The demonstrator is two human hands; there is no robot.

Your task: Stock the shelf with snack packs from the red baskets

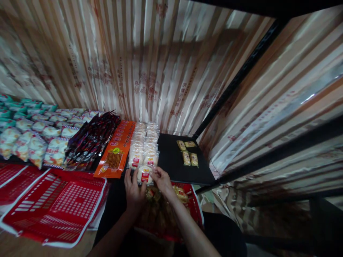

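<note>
Both my hands hold one small clear packet (144,174) with a pale round cake and a red label, at the front edge of a black shelf (174,164). My left hand (134,189) grips its left side, fingers curled. My right hand (162,180) pinches its right side. The packet sits just in front of two rows of the same packets (144,146) stacked on the shelf. Below my hands a red basket (191,203) holds more wrapped snacks.
Orange packets (116,150), dark red packets (91,139) and white and green bags (34,132) fill the shelf to the left. Several small yellow packets (188,153) lie at the right. Flattened red baskets (53,203) lie at the lower left. Striped foil lines the walls.
</note>
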